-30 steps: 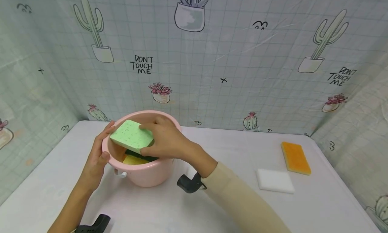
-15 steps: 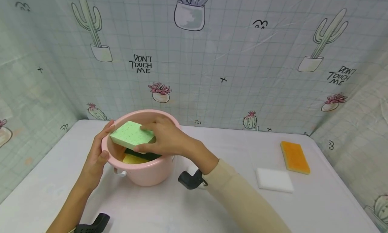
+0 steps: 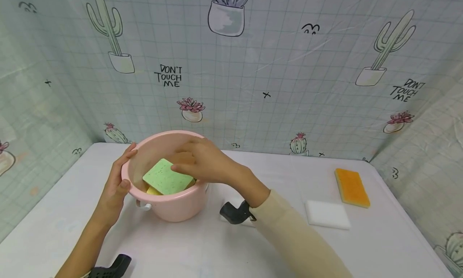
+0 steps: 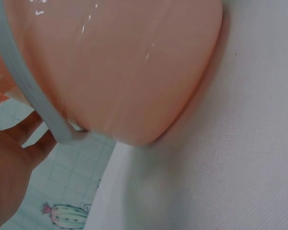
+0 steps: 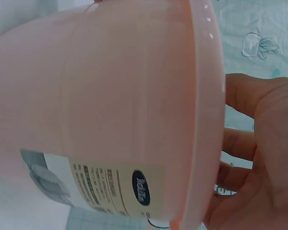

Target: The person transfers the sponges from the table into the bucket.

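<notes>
The green sponge (image 3: 168, 178) lies inside the pink bucket (image 3: 177, 207), tilted, on top of a yellow piece (image 3: 153, 191) of which only a corner shows. Half a second ago the same sponge was pinched at rim height; it now sits lower and further toward the near wall, and covers the place where a dark green piece showed earlier.

The right hand (image 3: 204, 159) has let go. Its thumb and fingers are spread apart over the right part of the bucket mouth, the thumb directly above the sponge's edge; whether the two touch cannot be told. The right wrist view shows these fingers beyond the rim, and a printed label (image 5: 120, 189) on the bucket's outer wall.

The left hand (image 3: 117, 185) is unchanged in position: it holds the bucket at the left side of the rim, fingers curved along the edge. In the left wrist view, the pale handle (image 4: 29, 81) hangs against the bucket wall, next to these fingers.

On the right of the white table (image 3: 275, 181), a white pad (image 3: 327, 215) and an orange sponge (image 3: 352, 188) lie near each other, well apart from the bucket, unmoved.
</notes>
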The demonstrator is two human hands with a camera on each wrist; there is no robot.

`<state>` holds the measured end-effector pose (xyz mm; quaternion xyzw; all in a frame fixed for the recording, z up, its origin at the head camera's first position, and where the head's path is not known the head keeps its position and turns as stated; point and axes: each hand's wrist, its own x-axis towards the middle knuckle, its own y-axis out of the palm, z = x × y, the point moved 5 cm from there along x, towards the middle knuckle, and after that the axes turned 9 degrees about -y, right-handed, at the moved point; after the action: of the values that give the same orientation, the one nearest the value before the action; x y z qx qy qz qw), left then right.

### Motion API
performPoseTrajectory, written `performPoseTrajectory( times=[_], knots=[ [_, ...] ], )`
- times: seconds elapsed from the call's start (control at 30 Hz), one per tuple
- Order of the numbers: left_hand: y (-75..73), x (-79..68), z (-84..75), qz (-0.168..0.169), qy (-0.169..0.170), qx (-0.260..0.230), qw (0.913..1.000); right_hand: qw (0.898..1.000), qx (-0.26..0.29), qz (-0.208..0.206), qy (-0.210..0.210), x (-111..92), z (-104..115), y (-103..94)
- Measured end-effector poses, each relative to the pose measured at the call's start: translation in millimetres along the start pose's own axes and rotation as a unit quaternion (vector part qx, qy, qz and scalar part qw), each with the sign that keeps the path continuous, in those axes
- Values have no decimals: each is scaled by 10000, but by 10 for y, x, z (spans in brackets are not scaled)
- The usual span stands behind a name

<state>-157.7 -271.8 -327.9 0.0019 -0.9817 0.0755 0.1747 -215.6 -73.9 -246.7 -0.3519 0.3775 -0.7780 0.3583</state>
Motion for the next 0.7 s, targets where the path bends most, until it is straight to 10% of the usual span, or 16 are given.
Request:
performPoseTrajectory(
  times=[0.7],
  knots=[
    [-13, 17, 13, 134, 268, -11, 9995, 9898, -469, -1339, 154, -862, -266, -527]
  ],
)
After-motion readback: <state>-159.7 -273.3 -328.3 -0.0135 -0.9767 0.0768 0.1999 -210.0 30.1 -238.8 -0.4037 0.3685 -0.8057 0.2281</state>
